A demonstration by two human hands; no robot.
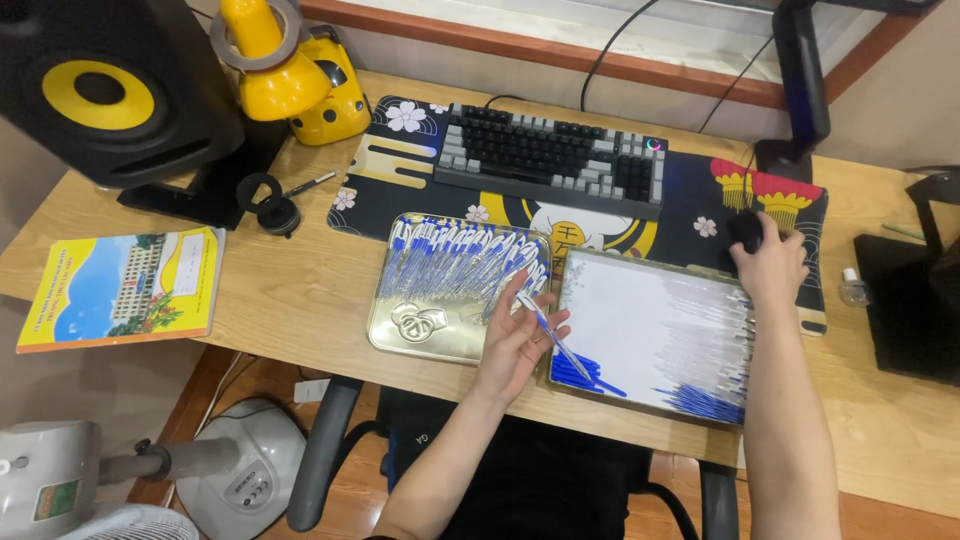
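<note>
My left hand (517, 340) holds a blue ballpoint pen (553, 337) between its fingers, over the gap between two trays. The gold metal tray (395, 335) to its left is filled with several blue pens. The white tray (640, 330) on the right carries clear pen barrels along its right side and blue pen parts (580, 372) at its lower edge. Farther back, my right hand (768, 265) rests on a black computer mouse (745, 230) on the patterned desk mat (690, 215).
A dark keyboard (555, 155) lies on the mat. A black and yellow speaker (110, 90), a yellow lamp (270, 60), a notebook (125, 288), a small bottle (852, 288) and a black case (915, 300) stand around. A fan (150, 470) and chair arms (320, 450) sit below the desk.
</note>
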